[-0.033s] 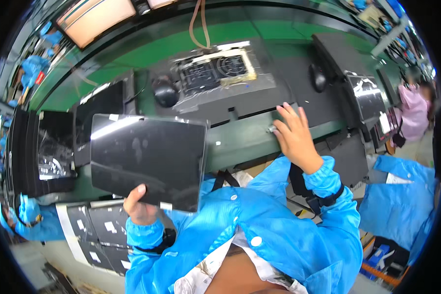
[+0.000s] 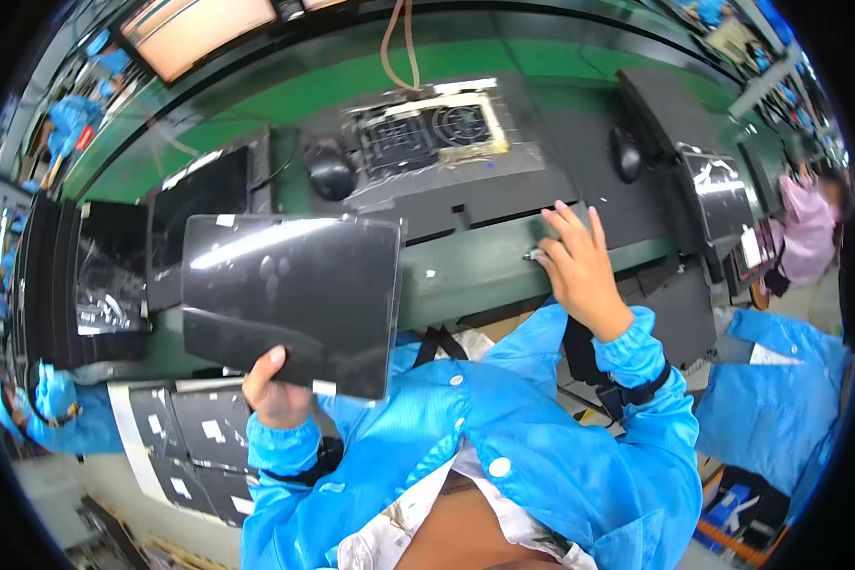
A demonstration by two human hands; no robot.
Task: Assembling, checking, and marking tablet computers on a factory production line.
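My left hand (image 2: pixel 278 388) grips the lower left edge of a thin, dark, glossy screen panel (image 2: pixel 299 294), with the thumb on top. The panel is tilted in front of my body and carries small white tabs on its edges. Over the bench's near edge, my right hand (image 2: pixel 587 280) pinches a small silvery piece (image 2: pixel 532 255) at the tips of thumb and forefinger. Its other fingers are raised and spread. What lies under the right palm is hidden.
Ahead lies a fixture (image 2: pixel 434 133) with a pale frame, flanked by a black mouse (image 2: pixel 331 173) and another mouse (image 2: pixel 625 154). Dark panels (image 2: pixel 112 271) stand at the left. A black foam stack (image 2: pixel 674 123) is at the right. A blue garment (image 2: pixel 760 399) hangs nearby. Other people work around.
The view has shifted slightly, so the bench sits a little further right. The panel is tilted a bit differently in my left hand. My right hand keeps its pose with the silvery piece.
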